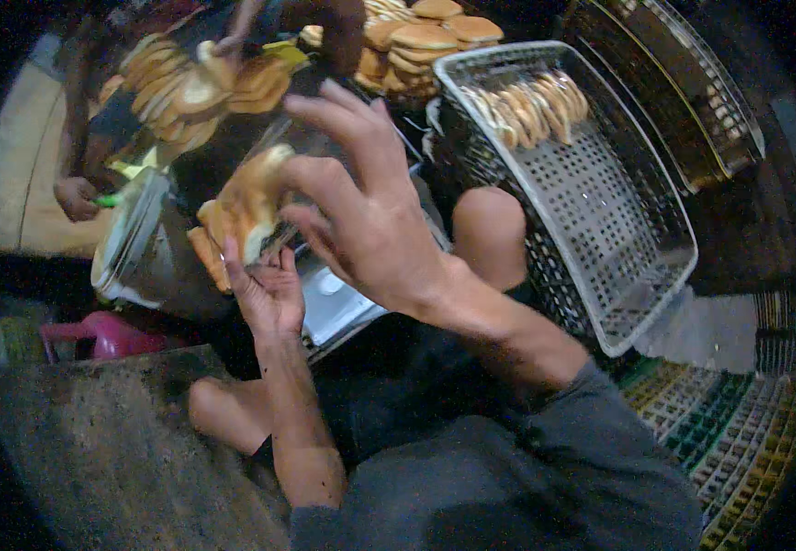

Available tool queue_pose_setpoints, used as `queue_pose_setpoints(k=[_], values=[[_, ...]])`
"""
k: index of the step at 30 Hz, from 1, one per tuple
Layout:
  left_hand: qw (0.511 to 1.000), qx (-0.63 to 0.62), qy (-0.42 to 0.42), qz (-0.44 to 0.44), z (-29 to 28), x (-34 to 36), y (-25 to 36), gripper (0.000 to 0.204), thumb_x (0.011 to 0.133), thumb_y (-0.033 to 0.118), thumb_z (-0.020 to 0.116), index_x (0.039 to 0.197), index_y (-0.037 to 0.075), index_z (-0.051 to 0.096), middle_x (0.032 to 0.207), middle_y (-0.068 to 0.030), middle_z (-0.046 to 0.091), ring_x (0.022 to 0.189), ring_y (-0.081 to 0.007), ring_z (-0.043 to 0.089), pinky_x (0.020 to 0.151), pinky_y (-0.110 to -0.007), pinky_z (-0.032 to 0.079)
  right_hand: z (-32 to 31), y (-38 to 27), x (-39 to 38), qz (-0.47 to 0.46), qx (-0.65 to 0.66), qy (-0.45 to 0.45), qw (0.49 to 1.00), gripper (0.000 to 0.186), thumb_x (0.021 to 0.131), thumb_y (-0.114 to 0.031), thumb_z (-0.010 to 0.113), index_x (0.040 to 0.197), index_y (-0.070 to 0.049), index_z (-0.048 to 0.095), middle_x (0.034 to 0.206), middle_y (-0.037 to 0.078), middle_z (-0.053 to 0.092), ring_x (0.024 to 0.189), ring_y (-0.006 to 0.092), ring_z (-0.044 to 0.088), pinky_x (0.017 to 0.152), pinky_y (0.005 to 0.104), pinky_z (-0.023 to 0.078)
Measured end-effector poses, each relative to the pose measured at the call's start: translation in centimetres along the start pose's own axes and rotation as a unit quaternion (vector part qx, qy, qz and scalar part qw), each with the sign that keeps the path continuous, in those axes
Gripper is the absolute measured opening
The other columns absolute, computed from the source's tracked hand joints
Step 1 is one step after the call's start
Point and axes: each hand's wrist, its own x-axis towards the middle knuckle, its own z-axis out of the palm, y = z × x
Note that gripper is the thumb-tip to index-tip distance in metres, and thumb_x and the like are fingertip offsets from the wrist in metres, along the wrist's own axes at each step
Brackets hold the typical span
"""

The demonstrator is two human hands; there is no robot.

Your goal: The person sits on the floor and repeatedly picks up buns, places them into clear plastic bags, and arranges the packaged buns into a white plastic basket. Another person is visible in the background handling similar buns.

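Note:
My left hand (269,294) is closed at the lower edge of a golden-brown flat bread (256,188) with a pale cut side. More brown bread shows just left of its thumb. My right hand (370,207) is raised beside the bread, smeared by motion, its fingers bent and spread apart. Whether a fingertip touches the bread cannot be made out. Below the hands, between my knees, lies a white, shiny flat surface (334,298), partly hidden by my right forearm.
A black crate with a grey rim (559,243) at the right holds a row of filled breads (531,110). Stacked round breads (426,41) stand at the back. Another person's hand (77,199) holds something green beside a pale tub (132,239). A pink container (109,335) is at the left.

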Motion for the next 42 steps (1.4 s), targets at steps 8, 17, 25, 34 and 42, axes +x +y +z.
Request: queue_pose_setpoints(k=[8, 17, 25, 34, 42], values=[[0.89, 0.384, -0.218, -0.115, 6.6, -0.8, -6.4, 0.068, 0.089, 0.052, 0.056, 0.128, -0.002, 0.042, 0.111, -0.0216, 0.061, 0.09, -0.028, 0.064, 0.078, -0.04, 0.051, -13.7, 8.3, 0.3, 0.095, -0.294, -0.205, 0.929, 0.06, 0.072, -0.013, 0.068, 0.129, -0.008, 0.05, 0.094, 0.014, 0.065, 0.083, 0.0345, 0.064, 0.07, 0.0448, 0.053], [0.37, 0.896, -0.206, -0.131, -9.2, 1.7, -9.5, 0.053, 0.085, 0.051, 0.061, 0.072, 0.0, 0.066, 0.062, -0.0122, 0.066, 0.057, -0.0224, 0.066, 0.06, -0.038, 0.05, -17.7, 23.4, -11.1, 0.431, -0.09, -0.304, 0.844, 0.066, 0.085, -0.034, 0.064, 0.133, -0.003, 0.032, 0.109, 0.022, 0.06, 0.096, 0.027, 0.062, 0.078, 0.0388, 0.049], [0.672, 0.711, -0.187, 0.092, -3.7, -4.2, -6.0, 0.027, 0.086, 0.025, 0.068, 0.074, 0.002, 0.064, 0.061, -0.0102, 0.064, 0.054, -0.0173, 0.063, 0.051, -0.032, 0.045, -1.3, 10.7, -7.9, 0.149, 0.091, -0.435, 0.883, 0.044, 0.084, -0.031, 0.067, 0.112, 0.0, 0.055, 0.098, 0.023, 0.063, 0.09, 0.0405, 0.061, 0.078, 0.0447, 0.049], [0.98, 0.056, -0.055, -0.185, -1.5, -2.7, -6.1, 0.061, 0.092, 0.057, 0.047, 0.106, -0.001, 0.06, 0.099, -0.0131, 0.067, 0.089, -0.0228, 0.066, 0.073, -0.034, 0.055, -2.8, 3.8, -10.1, 0.551, 0.379, -0.007, 0.743, 0.052, 0.085, -0.008, 0.063, 0.13, -0.002, 0.037, 0.094, 0.009, 0.06, 0.087, 0.0174, 0.062, 0.072, 0.0268, 0.052], [0.992, 0.115, 0.015, -0.054, 1.9, -1.8, 0.5, 0.03, 0.095, 0.031, 0.055, 0.104, 0.003, 0.06, 0.095, -0.0092, 0.066, 0.082, -0.0201, 0.065, 0.065, -0.035, 0.056, -0.6, -0.1, -9.6, 0.596, 0.437, 0.003, 0.674, 0.023, 0.092, -0.015, 0.059, 0.111, -0.001, 0.053, 0.089, 0.008, 0.062, 0.075, 0.0164, 0.062, 0.063, 0.0288, 0.052]])
